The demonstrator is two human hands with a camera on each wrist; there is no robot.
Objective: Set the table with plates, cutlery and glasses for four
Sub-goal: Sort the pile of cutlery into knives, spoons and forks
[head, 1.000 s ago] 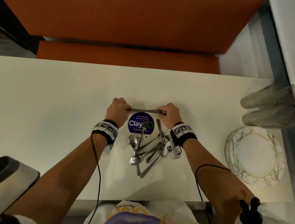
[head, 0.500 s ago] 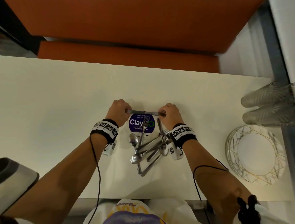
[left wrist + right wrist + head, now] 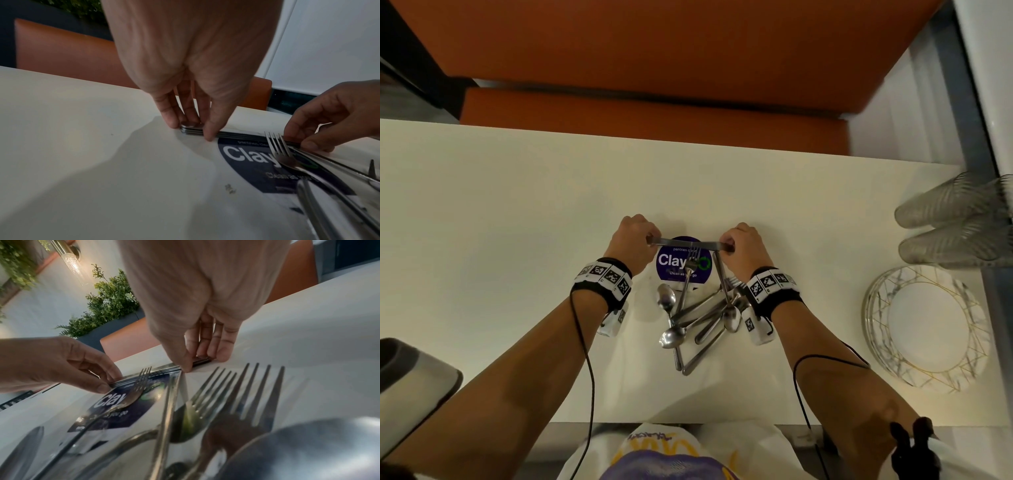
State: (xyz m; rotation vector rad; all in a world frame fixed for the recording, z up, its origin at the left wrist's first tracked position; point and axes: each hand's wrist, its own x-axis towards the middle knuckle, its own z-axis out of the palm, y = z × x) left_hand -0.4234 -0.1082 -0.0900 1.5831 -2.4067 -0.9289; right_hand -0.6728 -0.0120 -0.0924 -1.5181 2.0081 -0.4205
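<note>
A stack of table knives (image 3: 688, 244) lies crosswise on the cream table (image 3: 517, 240), over a purple round sticker (image 3: 671, 263). My left hand (image 3: 650, 240) pinches the stack's left end between thumb and fingers (image 3: 192, 128). My right hand (image 3: 727, 246) pinches its right end (image 3: 195, 363). A loose pile of forks and spoons (image 3: 698, 318) lies just nearer me, between my wrists. One fork (image 3: 690, 270) rests on the sticker with its tines against the knives (image 3: 236, 135).
A stack of marbled, gold-lined plates (image 3: 880, 308) sits at the table's right end, with ribbed glasses (image 3: 955, 222) lying beyond it. An orange bench (image 3: 654, 68) runs along the far side. A grey object (image 3: 410, 377) pokes in at the lower left.
Both hands keep their pinch on the knife stack; hands and stack have shifted only very slightly toward me. The cutlery pile has not moved.
</note>
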